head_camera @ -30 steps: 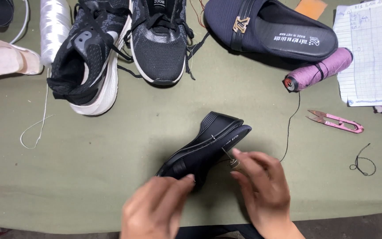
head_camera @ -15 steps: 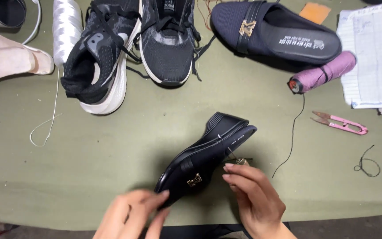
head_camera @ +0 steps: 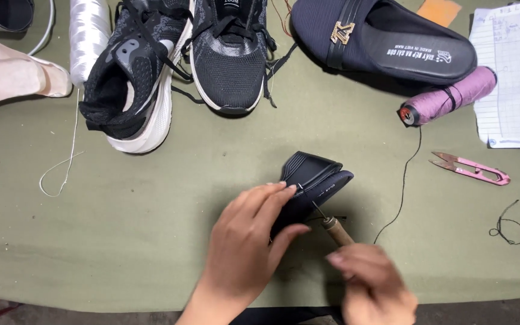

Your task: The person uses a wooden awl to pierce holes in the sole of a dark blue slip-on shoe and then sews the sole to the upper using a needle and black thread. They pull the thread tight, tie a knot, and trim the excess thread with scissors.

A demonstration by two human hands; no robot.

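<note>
A small black shoe (head_camera: 319, 174) lies on its side on the olive cloth, sole edge facing up. My left hand (head_camera: 249, 241) covers and grips its near half, fingers over the upper. My right hand (head_camera: 371, 283) holds a wooden-handled awl (head_camera: 334, 229) whose thin metal tip touches the shoe's edge by the sole seam. A dark thread (head_camera: 402, 186) runs from beside the shoe up to a purple thread spool (head_camera: 449, 96).
Two black knit sneakers (head_camera: 179, 66) with white soles and a dark slipper (head_camera: 386, 39) with a gold buckle lie at the back. Pink thread snips (head_camera: 470, 169) and a paper sheet (head_camera: 516, 78) are at right. A white thread cone (head_camera: 88, 36) and a beige shoe (head_camera: 13, 75) sit at left.
My left hand has moved up from the table's near edge and closed over the black shoe. The right hand pulled back and now holds the awl's tip against the shoe's edge.
</note>
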